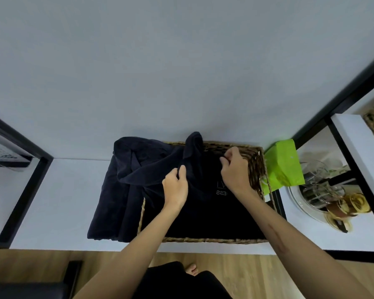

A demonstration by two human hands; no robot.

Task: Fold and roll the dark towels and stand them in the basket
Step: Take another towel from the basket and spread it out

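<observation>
Dark towel [138, 167] bunched up in the left hand [175, 186] grip over the basket [256, 169], right hand [233, 169] pinched on black cloth, upside-down "SS" lettering, green bag [283, 165] beside, white tabletop [69, 190].

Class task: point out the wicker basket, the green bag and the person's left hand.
wicker basket [256, 169], head view: right woven wall.
green bag [284, 165], head view: middle of its face.
left hand [175, 187], head view: back of hand.
</observation>
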